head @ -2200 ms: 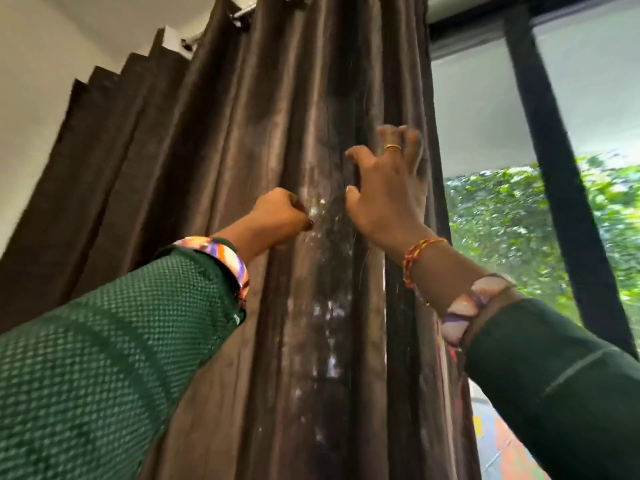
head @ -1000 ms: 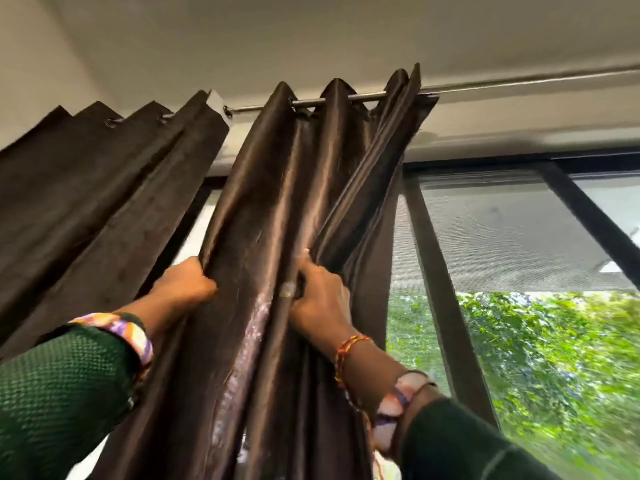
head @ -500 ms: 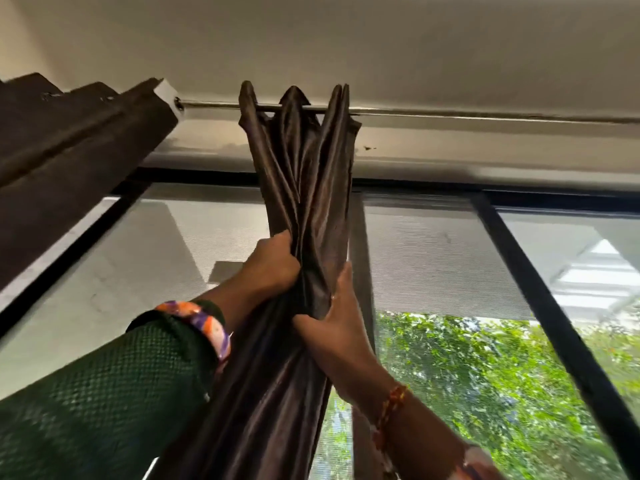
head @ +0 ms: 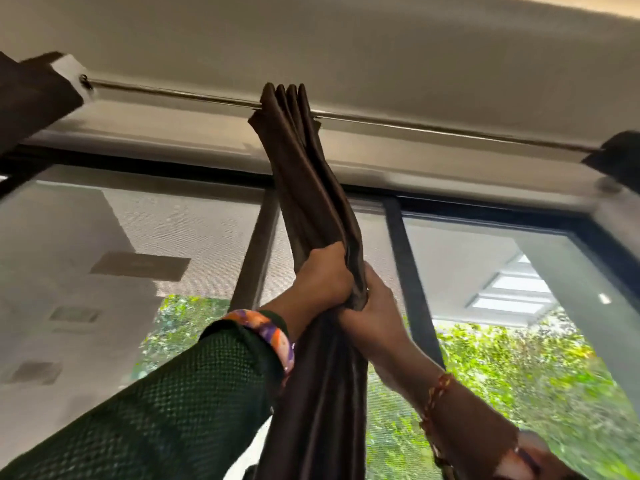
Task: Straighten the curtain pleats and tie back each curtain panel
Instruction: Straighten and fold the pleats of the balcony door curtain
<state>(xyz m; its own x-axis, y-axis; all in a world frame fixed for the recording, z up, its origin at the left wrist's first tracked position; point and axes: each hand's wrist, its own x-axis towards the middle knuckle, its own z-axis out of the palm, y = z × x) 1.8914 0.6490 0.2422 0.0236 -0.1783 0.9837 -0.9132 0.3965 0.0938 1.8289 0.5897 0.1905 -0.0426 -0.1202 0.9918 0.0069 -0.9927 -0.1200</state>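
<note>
A dark brown satin curtain panel (head: 311, 188) hangs bunched into tight pleats from the metal curtain rod (head: 415, 125). My left hand (head: 322, 277) grips the gathered pleats from the left, fingers curled round the fabric. My right hand (head: 372, 299) clasps the same bundle from the right, just below the left. Below both hands the panel falls straight down between my arms. Another brown curtain panel (head: 31, 98) sits at the rod's far left end, and a dark piece of curtain (head: 616, 155) shows at the far right.
Behind the curtain is a large window with black frame bars (head: 412, 271) and a mesh screen (head: 194, 230). Green foliage (head: 519, 375) shows outside. The ceiling (head: 346, 39) is close above the rod.
The view has tilted further up. Both hands have squeezed the spread pleats into one narrow bundle and slid it right along the rod, away from the left panel.
</note>
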